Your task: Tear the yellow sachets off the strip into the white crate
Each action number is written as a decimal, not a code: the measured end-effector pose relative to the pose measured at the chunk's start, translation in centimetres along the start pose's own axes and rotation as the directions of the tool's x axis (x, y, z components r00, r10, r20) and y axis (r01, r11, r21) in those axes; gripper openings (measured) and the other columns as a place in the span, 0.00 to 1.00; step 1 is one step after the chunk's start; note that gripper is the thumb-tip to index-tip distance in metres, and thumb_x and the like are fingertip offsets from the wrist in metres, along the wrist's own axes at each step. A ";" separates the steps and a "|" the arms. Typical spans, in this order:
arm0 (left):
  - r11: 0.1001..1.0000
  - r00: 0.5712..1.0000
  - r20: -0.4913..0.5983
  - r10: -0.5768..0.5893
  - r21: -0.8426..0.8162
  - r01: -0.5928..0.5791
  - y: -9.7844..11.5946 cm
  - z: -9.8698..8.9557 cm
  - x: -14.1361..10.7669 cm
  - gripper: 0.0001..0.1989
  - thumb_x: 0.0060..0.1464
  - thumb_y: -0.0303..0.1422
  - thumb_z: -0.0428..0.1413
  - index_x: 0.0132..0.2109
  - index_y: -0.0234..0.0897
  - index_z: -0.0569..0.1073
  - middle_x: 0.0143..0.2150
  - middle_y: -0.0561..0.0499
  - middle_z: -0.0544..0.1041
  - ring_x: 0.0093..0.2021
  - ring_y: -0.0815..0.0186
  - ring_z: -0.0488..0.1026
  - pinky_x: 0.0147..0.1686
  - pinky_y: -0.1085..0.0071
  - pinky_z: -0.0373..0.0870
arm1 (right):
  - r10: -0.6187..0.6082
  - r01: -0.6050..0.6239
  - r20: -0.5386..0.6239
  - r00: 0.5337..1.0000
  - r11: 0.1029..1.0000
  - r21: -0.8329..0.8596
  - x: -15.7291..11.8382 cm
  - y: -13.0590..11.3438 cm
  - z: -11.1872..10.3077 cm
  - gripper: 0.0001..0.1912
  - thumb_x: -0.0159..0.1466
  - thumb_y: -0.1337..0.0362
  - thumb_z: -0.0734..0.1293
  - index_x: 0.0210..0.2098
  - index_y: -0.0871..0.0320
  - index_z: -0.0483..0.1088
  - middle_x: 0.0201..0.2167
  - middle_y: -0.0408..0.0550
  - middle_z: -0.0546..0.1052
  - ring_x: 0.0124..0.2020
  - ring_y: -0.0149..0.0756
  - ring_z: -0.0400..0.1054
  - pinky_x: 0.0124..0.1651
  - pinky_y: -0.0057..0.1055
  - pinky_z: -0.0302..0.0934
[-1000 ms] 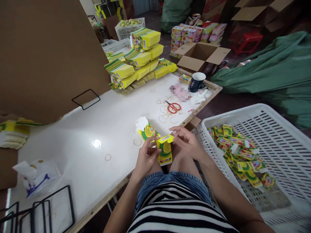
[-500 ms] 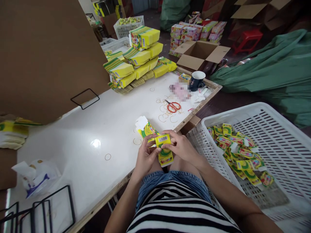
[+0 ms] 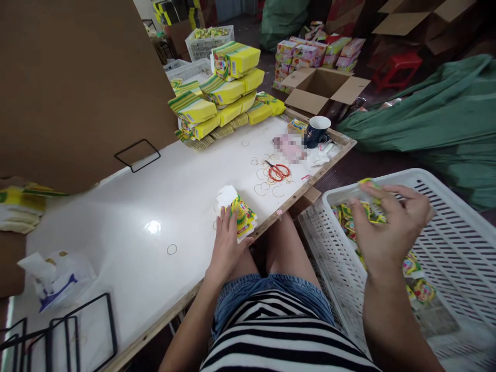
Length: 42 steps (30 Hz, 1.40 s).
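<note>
My left hand [image 3: 228,245] lies on the near edge of the white table [image 3: 155,279], fingers stretched out over flat yellow-green cartons [image 3: 245,214] with white end flaps. Its fingertips touch their left side. Over the white plastic basket [image 3: 329,279], my right hand [image 3: 387,222] is slightly blurred. A small yellow carton [image 3: 366,182] shows at its thumb and fingers, mostly covered by them. Several small filled-out cartons [image 3: 423,290] of the same print lie in the basket below, partly hidden by the hand and forearm.
Stacked bundles of yellow cartons [image 3: 232,98] stand at the table's far side. Red-handled scissors [image 3: 278,172] lie among rubber bands, near a dark mug [image 3: 316,133]. Black wire frames [image 3: 85,325] and a tissue pack [image 3: 58,284] occupy the near left. An open cardboard box [image 3: 310,98] sits beyond the table.
My right hand has moved from my lap to the basket on the right, taking the small carton along. My left hand has let go of that carton and come down on the flat cartons.
</note>
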<state>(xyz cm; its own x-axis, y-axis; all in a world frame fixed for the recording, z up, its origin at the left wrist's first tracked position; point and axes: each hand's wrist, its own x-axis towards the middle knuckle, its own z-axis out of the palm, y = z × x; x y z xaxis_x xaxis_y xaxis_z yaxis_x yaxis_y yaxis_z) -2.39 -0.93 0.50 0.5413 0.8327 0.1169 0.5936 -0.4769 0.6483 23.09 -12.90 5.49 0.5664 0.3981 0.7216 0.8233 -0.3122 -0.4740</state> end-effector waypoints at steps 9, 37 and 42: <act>0.992 0.999 0.023 -0.039 -0.119 0.042 -1.6 -0.2 -0.8 0.11 0.56 0.26 0.56 0.44 0.42 0.80 0.54 0.48 0.77 0.55 0.56 0.74 0.57 0.55 0.69 | 0.165 -0.635 0.764 0.623 0.677 0.371 -5.8 -4.6 5.6 0.21 0.64 0.49 0.62 0.26 0.58 0.75 0.25 0.48 0.79 0.29 0.38 0.73 0.36 0.33 0.65; 0.331 0.948 0.172 -0.269 -0.908 0.259 2.9 1.1 -1.0 0.16 0.50 0.42 0.62 0.41 0.35 0.73 0.37 0.48 0.81 0.40 0.60 0.78 0.45 0.63 0.74 | 0.086 -0.836 0.876 0.475 0.355 0.419 -8.6 -7.8 4.6 0.16 0.58 0.50 0.70 0.33 0.58 0.71 0.27 0.46 0.76 0.30 0.37 0.71 0.36 0.34 0.68; 0.523 0.958 0.013 -0.286 -0.836 0.167 3.1 0.6 -1.3 0.28 0.53 0.34 0.61 0.56 0.43 0.58 0.43 0.49 0.78 0.39 0.65 0.78 0.40 0.69 0.74 | 0.104 -0.677 0.781 0.615 0.577 0.457 -8.4 -7.8 4.7 0.12 0.61 0.55 0.68 0.37 0.57 0.69 0.31 0.47 0.75 0.28 0.34 0.68 0.32 0.30 0.66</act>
<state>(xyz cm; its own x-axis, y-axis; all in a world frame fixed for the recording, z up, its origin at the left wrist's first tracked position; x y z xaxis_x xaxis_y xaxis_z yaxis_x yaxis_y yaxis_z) -0.90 -3.67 1.87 0.3567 0.9305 -0.0831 -0.0965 0.1252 0.9874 12.06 -9.73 0.76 0.4626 0.8866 0.0008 0.1081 -0.0555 -0.9926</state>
